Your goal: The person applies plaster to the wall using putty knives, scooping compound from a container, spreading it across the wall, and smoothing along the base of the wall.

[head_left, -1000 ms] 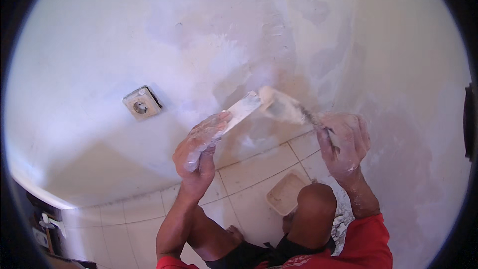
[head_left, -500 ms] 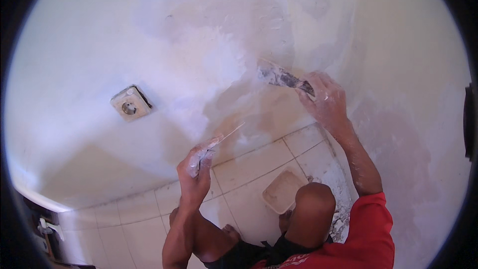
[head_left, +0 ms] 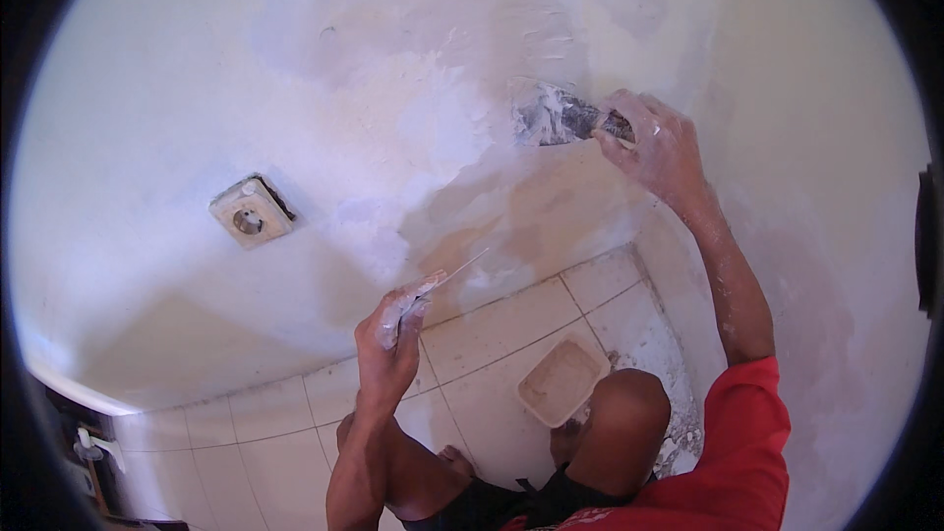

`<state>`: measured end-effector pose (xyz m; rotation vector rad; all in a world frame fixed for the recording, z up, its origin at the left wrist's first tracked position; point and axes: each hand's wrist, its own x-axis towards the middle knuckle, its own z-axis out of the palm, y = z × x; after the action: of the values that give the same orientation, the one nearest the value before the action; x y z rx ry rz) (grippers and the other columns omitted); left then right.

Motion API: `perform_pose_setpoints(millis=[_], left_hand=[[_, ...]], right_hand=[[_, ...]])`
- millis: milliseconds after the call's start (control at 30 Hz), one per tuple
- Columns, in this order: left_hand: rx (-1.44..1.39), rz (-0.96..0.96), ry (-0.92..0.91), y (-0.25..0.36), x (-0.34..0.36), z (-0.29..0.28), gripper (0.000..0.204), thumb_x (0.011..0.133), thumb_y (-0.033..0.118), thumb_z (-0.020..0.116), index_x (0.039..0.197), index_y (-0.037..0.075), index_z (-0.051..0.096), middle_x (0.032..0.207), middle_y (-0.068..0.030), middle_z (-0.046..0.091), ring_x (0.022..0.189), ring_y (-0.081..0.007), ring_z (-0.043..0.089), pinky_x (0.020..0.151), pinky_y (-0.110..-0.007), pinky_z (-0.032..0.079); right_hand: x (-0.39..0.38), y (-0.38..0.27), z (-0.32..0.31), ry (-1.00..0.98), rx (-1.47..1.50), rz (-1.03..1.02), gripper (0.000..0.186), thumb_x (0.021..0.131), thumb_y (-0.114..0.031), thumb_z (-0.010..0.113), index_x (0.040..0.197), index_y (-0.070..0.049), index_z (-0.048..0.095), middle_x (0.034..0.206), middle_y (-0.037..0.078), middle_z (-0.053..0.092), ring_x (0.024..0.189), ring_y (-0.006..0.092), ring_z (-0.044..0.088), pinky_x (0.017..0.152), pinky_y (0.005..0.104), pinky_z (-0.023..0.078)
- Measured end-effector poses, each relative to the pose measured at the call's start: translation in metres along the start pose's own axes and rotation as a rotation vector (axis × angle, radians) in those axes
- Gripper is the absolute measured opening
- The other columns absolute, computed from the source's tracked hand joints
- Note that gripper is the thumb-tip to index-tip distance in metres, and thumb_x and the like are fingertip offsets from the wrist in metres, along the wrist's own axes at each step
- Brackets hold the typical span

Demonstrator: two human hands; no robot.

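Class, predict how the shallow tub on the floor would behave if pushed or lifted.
The tub sits low and wide on smooth-looking tiles, so it would probably slide rather than tip. Its thin-looking rim suggests light, slightly flexible plastic.

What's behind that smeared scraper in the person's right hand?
Behind the scraper is the wall, with whitish and brownish patches visible around the tool. The bit directly behind the scraper and the right hand is covered, so its surface can't be seen.

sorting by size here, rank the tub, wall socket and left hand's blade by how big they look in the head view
1. Tub
2. Wall socket
3. Blade, a thin line, nearly edge-on
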<state>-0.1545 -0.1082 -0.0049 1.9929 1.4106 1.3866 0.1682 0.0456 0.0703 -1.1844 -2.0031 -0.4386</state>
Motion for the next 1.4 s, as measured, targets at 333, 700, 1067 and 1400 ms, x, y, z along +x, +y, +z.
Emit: perform_pose_setpoints(millis=[333,700,1067,1400], left_hand=[[-0.005,-0.039,0.012,-0.016,0.006,-0.003,0.023,0.093,-0.006,0.056,0.113,0.000,0.065,0.110,-0.0131,0.070,0.093,-0.0202,0.066,0.084,-0.026,0.049],[-0.009,0.020,0.019,-0.040,0.010,-0.002,0.025,0.093,-0.006,0.055,0.115,0.000,0.064,0.111,-0.0133,0.069,0.095,-0.0210,0.066,0.085,-0.027,0.049],[-0.060,-0.062,-0.048,-0.025,0.010,0.004,0.022,0.093,-0.003,0.057,0.114,0.000,0.065,0.108,-0.0123,0.070,0.096,-0.0173,0.064,0.087,-0.029,0.048],[-0.024,-0.087,-0.027,-0.016,0.007,0.000,0.020,0.094,0.000,0.058,0.113,0.000,0.066,0.106,-0.0115,0.070,0.091,-0.0168,0.064,0.084,-0.029,0.049]], right_hand=[[0.018,0.047,0.015,-0.078,0.053,0.152,0.028,0.079,-0.019,0.075,0.103,-0.009,0.064,0.091,0.012,0.069,0.080,0.0258,0.068,0.071,0.0362,0.054],[-0.003,0.101,0.012,0.026,0.084,0.339,0.030,0.083,-0.019,0.073,0.105,-0.002,0.060,0.086,0.011,0.065,0.077,0.0189,0.062,0.073,0.0331,0.050],[-0.015,-0.030,0.009,0.093,0.065,0.026,0.024,0.079,-0.019,0.075,0.097,-0.009,0.063,0.090,0.008,0.069,0.084,0.0281,0.066,0.073,0.0382,0.053],[0.010,-0.032,0.011,0.049,-0.017,-0.047,0.023,0.079,-0.015,0.073,0.099,-0.010,0.064,0.085,0.007,0.067,0.079,0.0262,0.066,0.067,0.0375,0.053]])
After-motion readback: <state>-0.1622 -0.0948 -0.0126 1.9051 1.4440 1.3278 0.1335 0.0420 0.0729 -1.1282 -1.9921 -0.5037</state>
